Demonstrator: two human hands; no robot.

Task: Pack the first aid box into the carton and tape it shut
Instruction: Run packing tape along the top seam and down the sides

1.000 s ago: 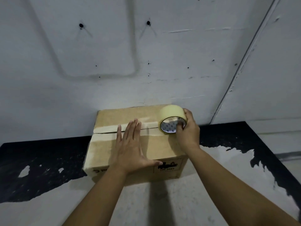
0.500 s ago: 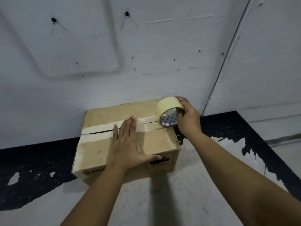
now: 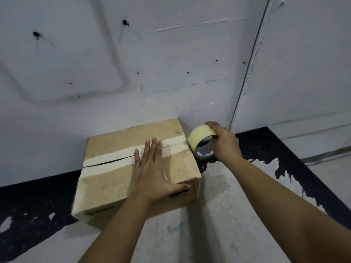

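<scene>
Pale grey wall [image 3: 171, 54] w/ dark screw holes fills the upper view. Below it, worn grey-and-black counter [image 3: 218, 215]. Brown rectangular cardboard carton [image 3: 117, 179] sits on the counter against the wall, flaps closed, pale tape strip [image 3: 114, 158] along the centre seam. First aid box not visible. Left hand [image 3: 152, 177] lies flat on carton top, fingers together, thumb spread over the front edge, gripping nothing. Right hand [image 3: 225, 143] is closed around a cream-yellow tape roll [image 3: 202, 141], held just past the carton's right edge, roll approx. at top-edge level.
</scene>
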